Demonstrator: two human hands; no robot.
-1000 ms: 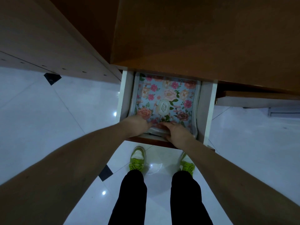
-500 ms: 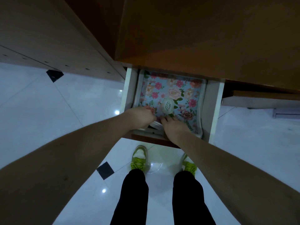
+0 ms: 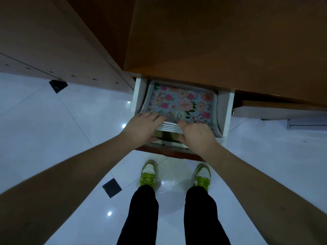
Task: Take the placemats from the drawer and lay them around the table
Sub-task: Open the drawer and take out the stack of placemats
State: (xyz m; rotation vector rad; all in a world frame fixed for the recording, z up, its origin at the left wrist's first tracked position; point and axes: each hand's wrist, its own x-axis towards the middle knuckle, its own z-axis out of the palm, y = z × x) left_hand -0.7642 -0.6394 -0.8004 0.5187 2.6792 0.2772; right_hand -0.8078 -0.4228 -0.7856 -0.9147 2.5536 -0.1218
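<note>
A stack of floral placemats [image 3: 182, 100] with pale edging lies in the open white drawer [image 3: 227, 110] under the brown table top [image 3: 221, 41]. My left hand [image 3: 143, 128] grips the near left part of the stack, fingers over the top mat and thumb below. My right hand [image 3: 196, 135] grips the near right part the same way. Between my hands the near edge of the stack [image 3: 169, 127] is lifted, and several layered white edges show. The far part of the mats is hidden under the table top.
The drawer's dark front [image 3: 166, 152] is just above my green shoes [image 3: 147, 174]. A brown cabinet side [image 3: 62, 46] runs along the left. White glossy floor tiles [image 3: 53, 129] spread to both sides, and a low shelf edge [image 3: 276, 112] sticks out on the right.
Both hands have slid further over the stack's near edge and raised it, so the layered edges now show. The view has shifted slightly downward.
</note>
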